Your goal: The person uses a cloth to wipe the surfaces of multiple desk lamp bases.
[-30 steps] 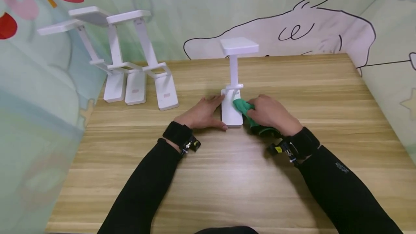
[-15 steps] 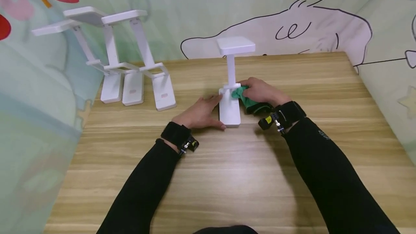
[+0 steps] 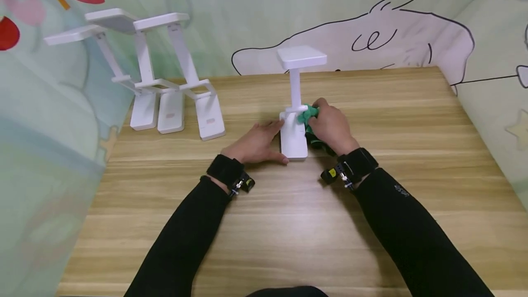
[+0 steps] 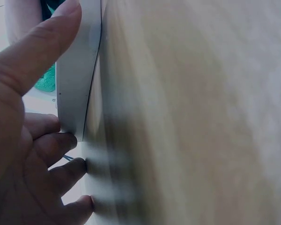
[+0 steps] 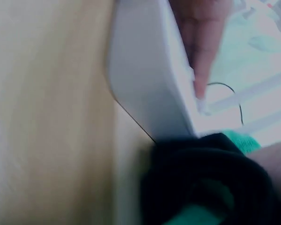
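Observation:
A white desk lamp [image 3: 294,143] stands upright on the table, its square head raised over its oblong base. My left hand [image 3: 259,145] holds that base from the left, thumb at the near end and fingers along the side. In the left wrist view, the thumb and fingertips meet the grey side of the base [image 4: 77,93]. Bunched in my right hand [image 3: 333,127] is a green cloth [image 3: 307,114] with a dark part, pressed against the base's right edge near the hinge. The dark part of the cloth [image 5: 164,173] covers a corner of the base in the right wrist view.
Three similar white lamps stand at the back left, one with its base [image 3: 211,118] nearest the middle, another beside it [image 3: 171,116], and the last at the far left [image 3: 144,112]. A printed curtain [image 3: 214,22] borders the wood-grain table [image 3: 264,223].
My right hand has moved the cloth away from me along the base's right side up to the hinge, and its wrist has turned. The left hand stays on the base.

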{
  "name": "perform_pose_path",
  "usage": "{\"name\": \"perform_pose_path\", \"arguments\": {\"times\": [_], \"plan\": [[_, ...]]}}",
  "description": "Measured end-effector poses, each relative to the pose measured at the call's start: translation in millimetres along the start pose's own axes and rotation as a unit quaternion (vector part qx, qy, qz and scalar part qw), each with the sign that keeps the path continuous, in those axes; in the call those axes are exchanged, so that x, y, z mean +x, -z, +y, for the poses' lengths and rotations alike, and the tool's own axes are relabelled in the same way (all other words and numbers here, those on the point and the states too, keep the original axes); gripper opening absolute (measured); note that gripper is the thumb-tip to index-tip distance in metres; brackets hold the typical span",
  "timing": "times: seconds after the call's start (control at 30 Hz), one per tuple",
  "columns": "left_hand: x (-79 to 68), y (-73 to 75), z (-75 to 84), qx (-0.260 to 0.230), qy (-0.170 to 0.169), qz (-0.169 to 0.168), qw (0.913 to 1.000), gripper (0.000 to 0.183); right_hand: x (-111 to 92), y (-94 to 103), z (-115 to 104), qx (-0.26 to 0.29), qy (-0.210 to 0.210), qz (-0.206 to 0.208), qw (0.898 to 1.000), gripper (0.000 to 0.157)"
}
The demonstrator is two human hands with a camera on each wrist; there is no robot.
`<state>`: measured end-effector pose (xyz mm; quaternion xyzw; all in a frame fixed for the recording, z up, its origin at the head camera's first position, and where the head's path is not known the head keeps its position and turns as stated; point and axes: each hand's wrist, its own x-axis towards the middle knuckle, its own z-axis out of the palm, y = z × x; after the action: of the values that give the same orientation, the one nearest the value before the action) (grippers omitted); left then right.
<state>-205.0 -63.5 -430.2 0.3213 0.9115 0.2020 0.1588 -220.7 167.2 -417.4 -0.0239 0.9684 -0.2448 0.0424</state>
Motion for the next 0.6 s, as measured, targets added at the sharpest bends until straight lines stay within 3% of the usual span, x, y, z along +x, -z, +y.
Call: {"name": "perform_pose_path", "arguments": {"times": [0.07,0.17,0.4,0.6], "plan": [[-0.7,0.2,0.6,-0.002,0.0,-0.002,1.0,0.115,-3,-3.9,-2,-0.019,-0.001,0.022,1.0,0.041],[0.2,0.5,1.1,-0.002,-0.001,-0.007,1.0,0.115,-7,-5.6,-2,-0.042,0.012,0.023,0.999,0.037],[0.9,0.5,1.1,0.002,0.001,-0.008,1.0,0.115,-17,5.9,8,0.006,0.044,-0.066,0.997,0.044],[1.9,-0.4,1.0,0.006,-0.003,-0.002,1.0,0.116,-42,12.1,14,0.018,0.086,-0.12,0.989,0.041]]}}
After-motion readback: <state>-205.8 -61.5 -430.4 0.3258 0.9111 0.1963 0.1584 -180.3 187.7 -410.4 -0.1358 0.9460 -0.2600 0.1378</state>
